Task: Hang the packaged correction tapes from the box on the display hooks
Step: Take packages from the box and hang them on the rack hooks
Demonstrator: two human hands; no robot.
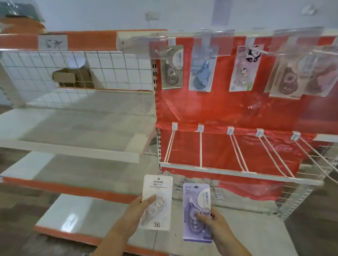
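Low in the frame's centre, the left hand [140, 207] grips a white card-backed correction tape pack [156, 202] with a clear blister, printed "36" near its bottom edge; small header text is blurred. Just right of it, the right hand [214, 222] grasps a lilac blister-packed correction tape [196, 212], marked "36" at top left. Above, white wire display hooks [201, 148] jut from a red-backed rack [213, 110]; packaged tapes [201, 71] hang along the upper right. A paper sign [52, 42] at upper left carries handwriting, unclear.

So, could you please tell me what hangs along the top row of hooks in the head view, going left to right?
Grey pack → blue pack → panda pack → brown pack. The packs further right overlap too much to order.
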